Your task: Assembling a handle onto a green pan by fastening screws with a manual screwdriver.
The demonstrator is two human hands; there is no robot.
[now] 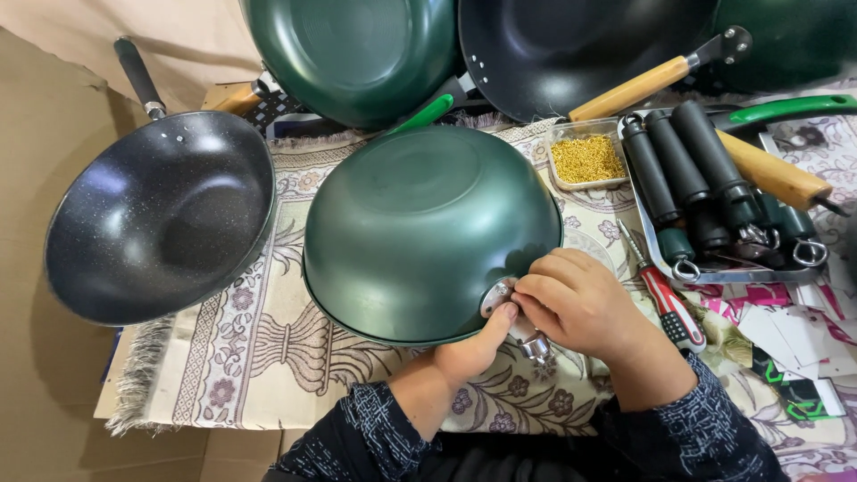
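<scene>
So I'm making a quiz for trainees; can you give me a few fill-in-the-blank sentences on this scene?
1. The upside-down pan under both hands is ___ in colour.
2. The small clear tray holds ___-coloured small parts.
3. The screwdriver with the red and black handle lies to the ___ of the right hand.

Missing: green; gold; right

Upturned green wok (420,228) has a smooth satin enamel look, its bracket (518,326) is shiny bare metal. Black wok (156,219) is speckled and glossy inside. Woven patterned cloth (268,357) underneath, matt with a frayed fringe.
</scene>
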